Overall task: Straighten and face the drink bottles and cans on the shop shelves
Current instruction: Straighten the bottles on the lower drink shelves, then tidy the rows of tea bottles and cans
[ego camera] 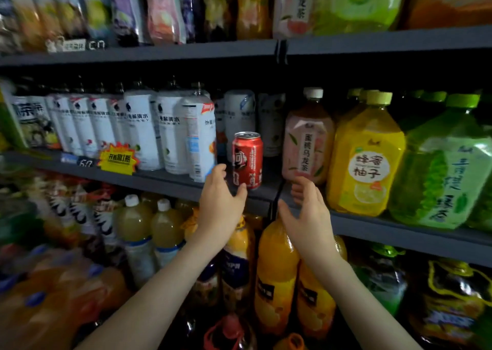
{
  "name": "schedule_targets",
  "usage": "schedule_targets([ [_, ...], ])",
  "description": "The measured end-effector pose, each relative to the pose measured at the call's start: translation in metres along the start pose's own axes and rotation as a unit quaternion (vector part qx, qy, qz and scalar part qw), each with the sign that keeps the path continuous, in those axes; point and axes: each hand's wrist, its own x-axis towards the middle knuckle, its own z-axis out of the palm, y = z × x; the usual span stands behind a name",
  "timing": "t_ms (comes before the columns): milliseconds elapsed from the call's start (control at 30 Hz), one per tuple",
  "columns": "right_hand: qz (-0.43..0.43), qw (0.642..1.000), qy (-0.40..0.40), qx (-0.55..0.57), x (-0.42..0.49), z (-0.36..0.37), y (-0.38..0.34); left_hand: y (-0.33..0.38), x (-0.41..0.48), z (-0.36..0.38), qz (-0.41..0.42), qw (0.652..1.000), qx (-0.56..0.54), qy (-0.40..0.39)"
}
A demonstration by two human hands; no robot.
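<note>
Both hands reach up toward the front edge of the middle shelf (165, 183), and neither holds anything.

The left hand (221, 198) is open, with its fingers loosely spread and its thumb pointing right. A red cola can (247, 160) stands upright on the shelf just above and to the right of this hand. The thumb tip lies right at the base of the can, and whether it touches cannot be told. Just above the fingertips of the left hand stands a tall white-labelled bottle (199, 139), the nearest of a row of similar bottles running off to the left. A yellow promo tag (118, 158) hangs on the shelf edge, well to the left.

The right hand (306, 211) is also open, with its thumb spread left and its fingers slightly bent. Its fingertips are up at the foot of a pink peach oolong tea bottle (306, 142). To the right of this hand stand a yellow honey pomelo bottle (367, 158) and then a green tea bottle (447, 168).

Beneath both wrists, on the lower shelf, stand orange juice bottles (277, 270).
</note>
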Motion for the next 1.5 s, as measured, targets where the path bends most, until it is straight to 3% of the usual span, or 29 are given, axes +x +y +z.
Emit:
schedule_targets([
  [133,0.027,0.999,0.003,0.040,0.024,0.025,-0.009,-0.001,0.030,0.019,0.013,1.000,-0.027,0.004],
  [267,0.075,0.993,-0.014,0.088,0.050,0.045,-0.017,0.002,0.053,0.034,-0.025,0.998,-0.059,-0.021],
  [433,0.136,0.978,-0.086,0.131,0.079,0.050,-0.030,-0.002,0.066,0.040,-0.067,0.994,-0.081,-0.040],
  [567,0.169,0.970,-0.153,0.089,0.093,0.035,-0.047,0.016,0.056,0.017,-0.062,0.991,-0.079,-0.088],
  [867,0.301,0.928,-0.218,0.000,0.070,-0.023,-0.139,0.087,0.032,-0.097,-0.124,0.951,-0.072,-0.273],
  [1133,0.303,0.915,-0.260,0.056,0.108,-0.056,-0.283,0.150,0.086,-0.236,-0.154,0.924,-0.096,-0.337],
  [1367,0.261,0.925,-0.259,0.093,0.200,-0.082,-0.430,0.226,0.184,-0.352,-0.132,0.929,-0.121,-0.325],
  [1500,0.250,0.924,-0.248,0.148,0.229,-0.106,-0.476,0.269,0.218,-0.388,-0.088,0.947,-0.121,-0.283],
])
